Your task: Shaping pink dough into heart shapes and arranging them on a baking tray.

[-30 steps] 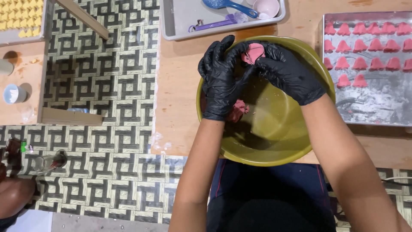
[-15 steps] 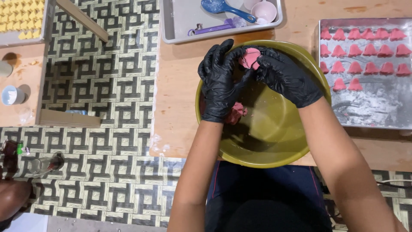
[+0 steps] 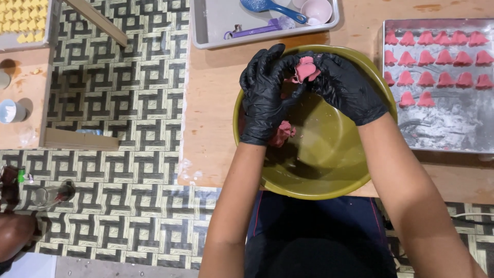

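Both of my hands wear black gloves and meet over a yellow-green bowl (image 3: 329, 164) on a low wooden board. My left hand (image 3: 265, 98) and my right hand (image 3: 347, 87) pinch a small flat piece of pink dough (image 3: 306, 68) between their fingertips, above the bowl's far rim. A larger lump of pink dough (image 3: 282, 134) lies inside the bowl under my left wrist. To the right, a floured metal tray (image 3: 447, 123) carries rows of shaped pink dough pieces (image 3: 435, 67).
A grey tray (image 3: 216, 25) at the top holds a blue scoop (image 3: 267, 6), a purple tool (image 3: 257, 31) and a small pink bowl (image 3: 315, 10). Yellow pieces (image 3: 20, 18) fill a tray at top left. A patterned mat (image 3: 118, 103) covers the floor; glasses (image 3: 46, 194) stand at lower left.
My hands have shifted slightly while working the pink dough piece between the fingertips; the piece looks flatter and more spread. The bowl and trays stay put.
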